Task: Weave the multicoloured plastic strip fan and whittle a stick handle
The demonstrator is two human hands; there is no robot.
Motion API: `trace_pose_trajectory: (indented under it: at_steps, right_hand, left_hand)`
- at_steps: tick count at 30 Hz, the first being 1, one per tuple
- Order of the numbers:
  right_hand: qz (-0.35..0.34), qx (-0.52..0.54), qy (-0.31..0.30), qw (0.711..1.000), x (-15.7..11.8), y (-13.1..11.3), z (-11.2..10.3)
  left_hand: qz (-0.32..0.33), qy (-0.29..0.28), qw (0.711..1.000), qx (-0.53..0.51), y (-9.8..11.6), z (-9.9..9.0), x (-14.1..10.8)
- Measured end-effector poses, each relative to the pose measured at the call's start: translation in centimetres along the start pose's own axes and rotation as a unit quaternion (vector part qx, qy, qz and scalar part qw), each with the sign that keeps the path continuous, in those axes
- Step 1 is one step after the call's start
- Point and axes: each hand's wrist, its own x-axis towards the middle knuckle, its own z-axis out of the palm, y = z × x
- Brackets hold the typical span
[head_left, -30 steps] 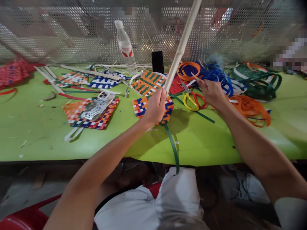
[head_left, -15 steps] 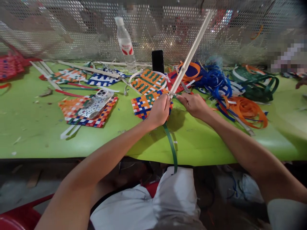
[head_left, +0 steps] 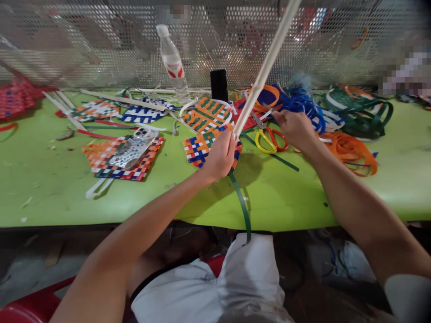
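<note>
My left hand [head_left: 220, 154] is closed around the lower end of a long pale stick [head_left: 266, 67], which slants up to the right. A green strap [head_left: 242, 206] hangs from under this hand over the table edge onto my lap; another green strip [head_left: 286, 162] extends right of the stick. Behind and under the hand lies a multicoloured woven piece [head_left: 195, 150]. My right hand [head_left: 298, 128] is apart from the stick, fingers curled beside the blue strips [head_left: 299, 101]; whatever they hold, if anything, is hidden. Scissors [head_left: 266, 142] with yellow and red handles lie just left of it.
A patterned phone [head_left: 134, 148] rests on woven work at left. A water bottle [head_left: 173, 65] and a black phone [head_left: 219, 85] stand by the perforated metal screen [head_left: 101, 45]. Orange [head_left: 350, 152] and dark green [head_left: 367, 116] strap coils lie at right.
My right hand has left the stick's lower end and moved right, towards the strip pile. The scissors and the green strip at right are now uncovered. My left hand stays on the stick.
</note>
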Motion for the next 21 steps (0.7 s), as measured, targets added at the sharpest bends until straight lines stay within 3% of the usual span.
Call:
trace_pose_trajectory:
  at_steps: [4, 11, 21]
  right_hand:
    - [-0.014, 0.045, 0.032, 0.998, 0.8, 1.2, -0.2]
    - [-0.103, 0.145, 0.005, 0.984, -1.0, -2.4, 0.3]
    - [-0.142, 0.157, -0.020, 0.977, -3.0, -4.7, 0.0]
  left_hand:
    - [-0.025, 0.030, 0.999, -0.010, -0.4, -0.5, 0.6]
    - [-0.053, 0.019, 0.998, -0.020, -2.2, -0.5, 0.7]
    - [-0.021, -0.011, 1.000, -0.018, -1.1, 0.0, 0.1]
